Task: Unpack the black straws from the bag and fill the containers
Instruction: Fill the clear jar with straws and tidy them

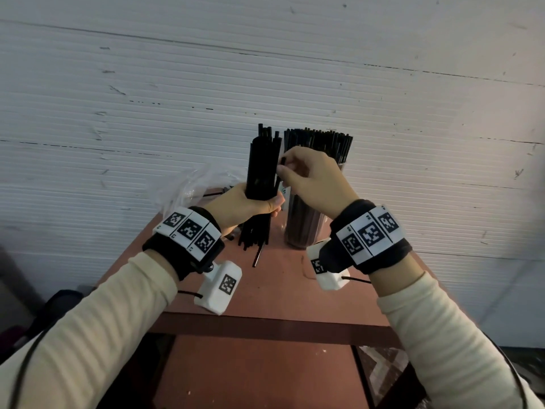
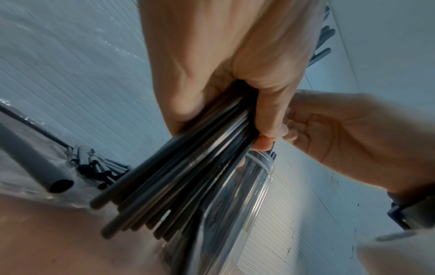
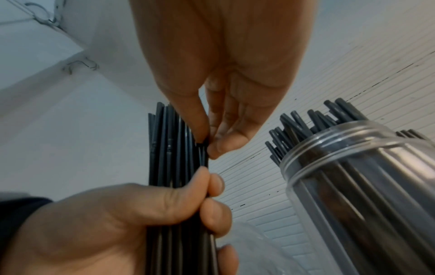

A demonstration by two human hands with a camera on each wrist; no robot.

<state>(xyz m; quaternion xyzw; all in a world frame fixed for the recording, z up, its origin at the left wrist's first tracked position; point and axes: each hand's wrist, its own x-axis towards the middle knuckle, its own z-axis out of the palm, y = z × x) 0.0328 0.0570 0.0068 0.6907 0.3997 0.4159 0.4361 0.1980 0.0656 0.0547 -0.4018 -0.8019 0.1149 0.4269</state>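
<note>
left hand fingers clamp straw bundle | right hand fingers pinch one straw | container partly hidden

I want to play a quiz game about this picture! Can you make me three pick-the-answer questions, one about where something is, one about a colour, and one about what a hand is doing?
1. Where does the clear jar stand?
A. on the reddish table
B. on the floor
C. in the plastic bag

2. What colour are the straws?
A. white
B. black
C. red

3. What is the left hand doing?
A. lying flat on the table
B. waving, holding nothing
C. gripping a bundle of straws

Answers:
1 A, the jar's base sits on the table, right of the bundle.
2 B, the bundle of straws and the jar's straws are all black.
3 C, its fingers wrap the bundle while the right hand pinches one straw at its edge.
</note>
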